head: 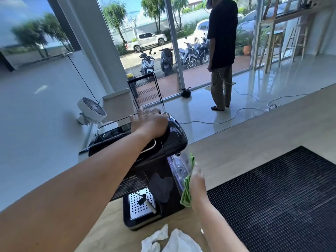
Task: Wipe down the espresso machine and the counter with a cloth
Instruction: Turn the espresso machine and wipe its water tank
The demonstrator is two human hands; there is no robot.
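Glossy black plastic espresso machine (163,171) with a domed top, on the pale wood-grain surface (254,139), centre-near. It has a perforated bright-metal drip tray (140,206) at its base and a clear water tank (179,166) on its right flank. Left hand (149,122): palm down on the dome, fingers spread, grasping nothing. Right hand (197,180): fingers extended, pressing a folded green terry cloth (187,191) against the tank side; motion-blurred. Crumpled white paper tissues (163,239) lie near, just in front of the machine. A black ribbed rubber mat (272,197) lies right. A round white plastic fan (91,108) sits far left. A person in a black shirt (221,51) stands far on the glossy tiled floor (254,84).
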